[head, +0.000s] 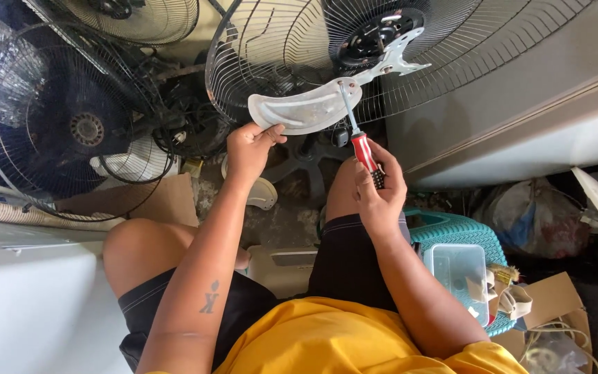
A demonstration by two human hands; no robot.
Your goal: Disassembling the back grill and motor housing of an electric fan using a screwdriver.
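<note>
- Yellow shirt (327, 339) and dark shorts (351, 260) filled the bottom of the view, nearest the lens.
- Left hand (249, 149) pinched the end of a pale metal fan blade (306, 107), held up against the wire fan guard (382, 62).
- Right hand (380, 188) was closed around a red-handled screwdriver (358, 131), its tip on the blade's inner end.
- Blade looked thin, stiff and light, with slippery edges; its broad outer end seemed the safest place to hold.
- Teal basket (444, 232) held a clear plastic box (459, 273); its contents could not be made out.

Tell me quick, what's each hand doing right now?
Left hand: closed on the fan blade.
Right hand: closed on the screwdriver, tip at the blade.
</note>
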